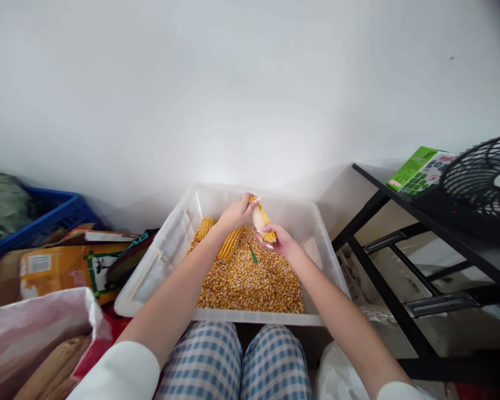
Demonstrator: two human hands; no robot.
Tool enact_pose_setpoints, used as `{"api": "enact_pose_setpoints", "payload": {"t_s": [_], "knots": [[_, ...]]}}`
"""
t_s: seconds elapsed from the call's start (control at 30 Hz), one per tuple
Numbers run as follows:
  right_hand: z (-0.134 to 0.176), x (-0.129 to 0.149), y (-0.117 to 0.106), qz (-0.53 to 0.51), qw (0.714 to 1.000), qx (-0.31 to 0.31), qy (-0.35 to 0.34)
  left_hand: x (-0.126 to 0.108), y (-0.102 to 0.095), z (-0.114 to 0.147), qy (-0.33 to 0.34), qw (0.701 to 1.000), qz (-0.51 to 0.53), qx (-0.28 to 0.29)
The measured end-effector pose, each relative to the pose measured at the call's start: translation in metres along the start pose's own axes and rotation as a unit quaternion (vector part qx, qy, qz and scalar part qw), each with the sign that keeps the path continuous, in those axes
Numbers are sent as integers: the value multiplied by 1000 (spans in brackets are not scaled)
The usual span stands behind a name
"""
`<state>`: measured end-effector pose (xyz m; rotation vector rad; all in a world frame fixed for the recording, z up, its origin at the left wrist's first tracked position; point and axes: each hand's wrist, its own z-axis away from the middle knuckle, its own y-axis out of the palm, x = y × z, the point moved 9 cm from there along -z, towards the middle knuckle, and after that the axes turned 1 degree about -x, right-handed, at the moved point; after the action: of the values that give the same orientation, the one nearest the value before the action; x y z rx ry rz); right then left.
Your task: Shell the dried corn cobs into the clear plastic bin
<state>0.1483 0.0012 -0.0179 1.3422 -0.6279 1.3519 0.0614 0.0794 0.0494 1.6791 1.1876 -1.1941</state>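
Far to the left of the fingers is a blue basket (73, 208) with something gray-green in it. Nearer to the person, also well left of the fingers, is an open bag (37, 311). A yellow pack (52, 269) lies between that bag and the basket. Right under the fingers is a big see-through tub (283, 318). Just left of the fingers, whole corn cobs (231, 244) lie on a pile of loose kernels (250, 289). The left hand (239, 211) has its fingers wrapped around the top end of one cob (258, 216). That cob is tilted above the pile (its middle is bare and pale). A little green thing (254, 257) sits on the kernels, below the fingers. The right hand (280, 239) pinches the cob's lower end. Well to the right of the fingers, a black table (462, 233) holds a green and white box (419, 169) and a black fan (483, 178).
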Motion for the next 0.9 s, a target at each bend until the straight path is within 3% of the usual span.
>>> {"api": "enact_pose_setpoints", "payload": {"t_s": [0.17, 0.27, 0.3, 0.37, 0.43, 0.5, 0.57, 0.77, 0.9], "knots": [[8, -3, -9, 15, 998, 43, 46, 19, -16, -1, -50, 997, -30, -44], [9, -5, -12, 0, 994, 88, 61, 14, -13, -1, -21, 977, -210, -25], [9, -6, -12, -8, 993, 100, 65, 9, -7, -1, 6, 953, -303, -2], [7, -11, -12, -16, 989, 124, 76, 3, 8, 2, 67, 874, -479, 52], [6, -15, -12, -13, 987, 133, 86, 2, 16, 5, 97, 806, -579, 74], [4, -19, -14, -6, 988, 120, 94, 3, 17, 7, 102, 779, -615, 74], [4, -22, -18, 5, 991, 93, 101, 2, 15, 9, 102, 783, -609, 66], [3, -10, -30, -15, 996, 64, 59, -2, 19, 12, 116, 869, -471, 94], [4, -6, -31, -33, 993, 102, 50, -1, 23, 10, 123, 866, -476, 92]]}}
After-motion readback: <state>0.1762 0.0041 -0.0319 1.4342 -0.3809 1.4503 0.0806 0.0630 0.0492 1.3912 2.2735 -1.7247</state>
